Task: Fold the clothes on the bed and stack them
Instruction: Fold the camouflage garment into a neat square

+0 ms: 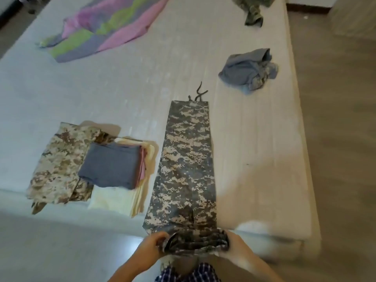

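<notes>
Head view: I see the left hand [154, 244] and right hand [234, 247] each gripping the near end of the grey camouflage trousers [187, 163], fingers curled round the bunched cloth, one hand at each side. The trousers lie flat along the bed [122, 88], straight ahead of the hands, drawstring at the far end. Ahead and left of the left hand sits the stack of folded clothes [109, 165]. Well ahead of the right hand lies a crumpled grey garment [246, 70].

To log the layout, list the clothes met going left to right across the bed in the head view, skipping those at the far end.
tan camouflage garment → folded grey garment → grey camouflage trousers → crumpled blue-grey garment
</notes>
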